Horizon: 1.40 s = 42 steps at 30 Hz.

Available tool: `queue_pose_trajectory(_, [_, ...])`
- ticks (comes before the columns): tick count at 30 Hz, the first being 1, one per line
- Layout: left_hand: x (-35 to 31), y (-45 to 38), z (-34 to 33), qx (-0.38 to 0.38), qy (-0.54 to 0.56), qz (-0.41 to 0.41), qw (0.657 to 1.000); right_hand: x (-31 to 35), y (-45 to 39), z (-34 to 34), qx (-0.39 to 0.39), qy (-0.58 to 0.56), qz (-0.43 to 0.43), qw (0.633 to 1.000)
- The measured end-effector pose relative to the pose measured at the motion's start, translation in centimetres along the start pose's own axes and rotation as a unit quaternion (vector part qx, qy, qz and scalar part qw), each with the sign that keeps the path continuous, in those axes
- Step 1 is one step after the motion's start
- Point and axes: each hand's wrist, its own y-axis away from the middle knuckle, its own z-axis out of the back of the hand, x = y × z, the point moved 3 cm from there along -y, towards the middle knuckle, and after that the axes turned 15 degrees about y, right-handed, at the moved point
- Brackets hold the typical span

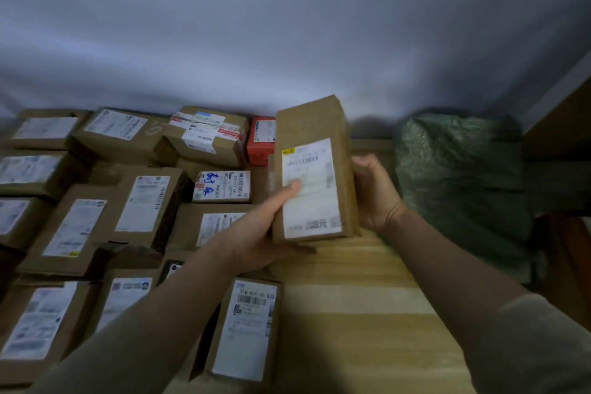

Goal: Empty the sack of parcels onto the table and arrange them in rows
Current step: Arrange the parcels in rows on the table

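Note:
I hold a tall brown cardboard parcel [315, 150] with a white shipping label above the wooden table [358, 313]. My left hand [265, 227] grips its lower left corner, thumb lying across the label. My right hand [375, 192] cups its right side. Several labelled cardboard parcels [144, 201] lie in rows over the left half of the table. A small red parcel [261, 141] stands in the back row. The green woven sack [460, 176] lies slumped at the table's right end.
A narrow brown parcel [246, 329] lies near the front, next to the bare wood. A pale wall [287, 25] runs behind the table. A brown panel [559, 118] stands at the far right.

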Motion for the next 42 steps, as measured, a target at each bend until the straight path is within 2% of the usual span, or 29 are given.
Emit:
queue_pose_trajectory(2, [0.7, 0.9, 0.5, 0.013, -0.034, -0.015, 0.999, -1.0, 0.4, -0.9, -0.008, 0.024, -0.012, 1.000])
queue_pose_trajectory(7, [0.5, 2.2, 2.9, -0.029, -0.088, -0.062, 0.994, -1.8, 1.2, -2.4, -0.077, 0.094, -0.001, 0.993])
queue_pose_trajectory(11, [0.9, 3.4, 3.2, -0.053, -0.131, -0.081, 0.987, -2.5, 2.5, -4.1, -0.065, 0.164, 0.013, 0.984])
queue_pose_trajectory(13, [1.2, 4.1, 3.1, -0.060, -0.174, -0.077, 0.980, -2.7, 3.5, -4.7, -0.071, 0.176, 0.027, 0.981])
queue_pose_trajectory(15, [1.2, 5.0, 3.3, -0.083, -0.239, -0.094, 0.963, -3.2, 4.9, -4.5, -0.111, 0.172, 0.027, 0.978])
queue_pose_trajectory(17, [0.9, 5.7, 4.2, -0.135, -0.280, -0.132, 0.941, -4.4, 6.5, -3.5, -0.159, 0.146, -0.004, 0.977])
queue_pose_trajectory(19, [0.7, 6.3, 5.8, -0.183, -0.309, -0.166, 0.918, -6.1, 8.3, -2.3, -0.187, 0.124, -0.070, 0.972])
queue_pose_trajectory(23, [1.5, 7.2, 8.7, -0.233, -0.331, -0.189, 0.895, -9.9, 11.2, -2.5, -0.158, 0.155, -0.166, 0.961])
queue_pose_trajectory(25, [2.1, 7.5, 9.6, -0.238, -0.323, -0.190, 0.896, -11.5, 11.3, -3.0, -0.168, 0.195, -0.176, 0.950])
queue_pose_trajectory(28, [3.1, 8.0, 10.7, -0.231, -0.328, -0.182, 0.898, -13.7, 10.4, -2.8, -0.232, 0.263, -0.181, 0.919])
queue_pose_trajectory(36, [4.2, 10.6, 13.3, -0.247, -0.387, -0.230, 0.858, -16.2, 9.4, -3.7, -0.382, 0.339, -0.182, 0.840])
queue_pose_trajectory(40, [5.1, 12.0, 14.7, -0.274, -0.442, -0.218, 0.826, -16.1, 8.9, -5.2, -0.378, 0.342, -0.178, 0.842])
queue_pose_trajectory(42, [5.6, 12.5, 15.1, -0.278, -0.452, -0.215, 0.820, -16.1, 8.7, -5.6, -0.381, 0.358, -0.168, 0.836])
